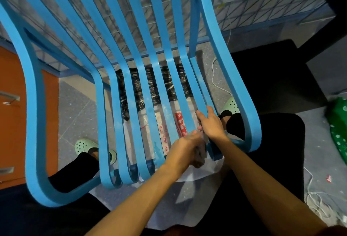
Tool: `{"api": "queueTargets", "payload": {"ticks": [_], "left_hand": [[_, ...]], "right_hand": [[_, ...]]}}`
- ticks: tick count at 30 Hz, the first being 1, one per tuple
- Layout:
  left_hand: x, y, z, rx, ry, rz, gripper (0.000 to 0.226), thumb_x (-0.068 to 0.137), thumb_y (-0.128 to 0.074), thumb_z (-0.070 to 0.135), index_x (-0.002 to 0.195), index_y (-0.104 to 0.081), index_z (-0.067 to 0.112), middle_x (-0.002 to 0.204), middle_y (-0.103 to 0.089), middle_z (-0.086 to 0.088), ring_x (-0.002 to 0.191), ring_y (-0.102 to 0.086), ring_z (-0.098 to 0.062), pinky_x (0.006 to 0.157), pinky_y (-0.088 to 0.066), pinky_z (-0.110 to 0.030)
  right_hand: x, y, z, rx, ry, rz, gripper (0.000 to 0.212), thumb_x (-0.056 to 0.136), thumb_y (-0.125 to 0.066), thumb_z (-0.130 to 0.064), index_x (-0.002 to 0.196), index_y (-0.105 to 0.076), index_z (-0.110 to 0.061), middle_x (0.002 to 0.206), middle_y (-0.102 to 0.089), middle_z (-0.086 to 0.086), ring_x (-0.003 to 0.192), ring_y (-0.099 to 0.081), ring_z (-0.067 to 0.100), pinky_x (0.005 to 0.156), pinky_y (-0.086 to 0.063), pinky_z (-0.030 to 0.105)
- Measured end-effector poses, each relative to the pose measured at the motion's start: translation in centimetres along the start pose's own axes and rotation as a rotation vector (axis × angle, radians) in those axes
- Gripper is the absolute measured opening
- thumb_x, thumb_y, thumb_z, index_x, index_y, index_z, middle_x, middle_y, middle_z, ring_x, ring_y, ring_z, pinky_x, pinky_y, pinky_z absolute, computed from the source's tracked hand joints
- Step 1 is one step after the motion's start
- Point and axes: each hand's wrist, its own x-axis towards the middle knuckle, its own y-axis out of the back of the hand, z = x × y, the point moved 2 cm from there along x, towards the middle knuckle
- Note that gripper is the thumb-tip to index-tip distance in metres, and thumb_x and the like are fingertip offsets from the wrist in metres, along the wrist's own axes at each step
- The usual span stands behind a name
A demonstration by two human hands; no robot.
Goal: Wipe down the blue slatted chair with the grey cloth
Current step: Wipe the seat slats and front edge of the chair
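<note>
The blue slatted chair point(129, 78) fills the view from above, its slats running toward me. Both hands meet at the second slat from the right, near the seat's front edge. My right hand point(210, 123) curls over that slat, with a sliver of the grey cloth point(204, 139) showing beneath its palm. My left hand point(185, 149) is curled just below it and grips the cloth's lower part against the slat's end. Most of the cloth is hidden by the hands.
Plastic bags point(165, 93) lie on the floor under the seat. My feet in pale green clogs point(84, 146) stand on either side. An orange cabinet point(13, 123) is at the left; white cables point(315, 200) and a green bag point(338, 128) are at the right.
</note>
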Motion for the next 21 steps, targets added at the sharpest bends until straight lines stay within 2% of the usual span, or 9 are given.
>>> {"api": "queueTargets", "payload": {"ticks": [3,5,7,9,13,15,17,20,21], "left_hand": [[3.3,1.8,-1.6,0.025,0.021,0.013,0.021,0.098,-0.055,0.025,0.102,-0.074,0.033,0.107,-0.069,0.019,0.106,-0.062,0.002,0.102,-0.042,-0.022],[5.6,3.1,-2.6,0.019,0.067,0.044,0.023,0.095,-0.059,0.013,0.099,-0.078,0.024,0.110,-0.072,0.007,0.111,-0.063,-0.011,0.112,-0.038,-0.038],[7.9,4.9,-2.7,0.149,0.027,0.041,0.033,0.092,-0.054,-0.005,0.114,-0.072,0.011,0.124,-0.066,-0.007,0.120,-0.058,-0.020,0.113,-0.035,-0.039],[10.4,6.1,-3.3,0.128,0.062,0.086,0.041,0.090,-0.049,-0.011,0.125,-0.064,0.003,0.134,-0.060,-0.010,0.126,-0.053,-0.025,0.107,-0.035,-0.033],[12.7,7.1,-3.4,0.024,0.160,0.158,0.031,0.094,-0.050,-0.002,0.116,-0.067,0.011,0.110,-0.065,0.001,0.098,-0.057,-0.009,0.091,-0.039,-0.012],[12.0,6.5,-2.9,0.035,0.149,0.167,0.031,0.093,-0.051,-0.003,0.116,-0.067,0.011,0.113,-0.066,-0.005,0.099,-0.056,-0.009,0.096,-0.041,-0.020],[10.7,5.7,-2.4,0.065,0.118,0.173,0.037,0.090,-0.049,-0.009,0.120,-0.066,0.005,0.121,-0.066,-0.010,0.108,-0.060,-0.015,0.099,-0.036,-0.019],[7.8,4.0,-1.1,0.006,0.177,0.130,0.036,0.093,-0.044,-0.007,0.114,-0.067,0.013,0.099,-0.062,0.008,0.083,-0.049,0.012,0.091,-0.033,-0.011],[6.6,3.6,-0.5,0.009,0.158,0.121,0.039,0.092,-0.044,-0.008,0.116,-0.067,0.013,0.098,-0.062,0.008,0.083,-0.049,0.013,0.091,-0.036,-0.013]], "right_hand": [[0.4,0.0,-0.1,-0.007,-0.020,0.030,0.040,0.099,-0.047,-0.042,0.131,-0.046,-0.018,0.125,-0.062,0.008,0.112,-0.059,0.030,0.093,-0.046,0.035],[0.6,-0.2,-0.1,-0.033,-0.043,0.035,0.040,0.099,-0.047,-0.044,0.129,-0.045,-0.017,0.120,-0.063,0.012,0.108,-0.060,0.032,0.091,-0.048,0.037],[0.9,-0.5,0.1,-0.045,-0.064,0.037,0.040,0.094,-0.045,-0.054,0.124,-0.041,-0.027,0.111,-0.065,0.014,0.096,-0.065,0.035,0.086,-0.053,0.044],[1.4,-0.8,0.6,-0.041,-0.074,0.041,0.040,0.084,-0.042,-0.066,0.111,-0.037,-0.037,0.100,-0.066,0.014,0.084,-0.067,0.036,0.076,-0.057,0.051],[2.1,-0.9,1.0,-0.073,-0.076,0.028,0.050,0.076,-0.040,-0.071,0.110,-0.035,-0.035,0.098,-0.066,0.012,0.081,-0.068,0.034,0.071,-0.058,0.051],[2.2,-0.8,1.0,-0.072,-0.083,0.018,0.052,0.075,-0.039,-0.071,0.111,-0.035,-0.033,0.099,-0.066,0.012,0.082,-0.068,0.035,0.072,-0.058,0.052],[1.9,-0.5,0.7,-0.072,-0.078,0.019,0.048,0.082,-0.043,-0.064,0.114,-0.038,-0.029,0.100,-0.067,0.012,0.084,-0.068,0.035,0.076,-0.057,0.050],[0.9,-0.1,0.0,-0.095,-0.044,0.031,0.040,0.095,-0.046,-0.047,0.125,-0.044,-0.021,0.112,-0.066,0.010,0.097,-0.064,0.032,0.085,-0.052,0.041],[0.6,0.0,-0.1,-0.112,-0.026,0.031,0.041,0.097,-0.047,-0.043,0.130,-0.043,-0.018,0.117,-0.064,0.010,0.103,-0.062,0.031,0.087,-0.050,0.039]]}}
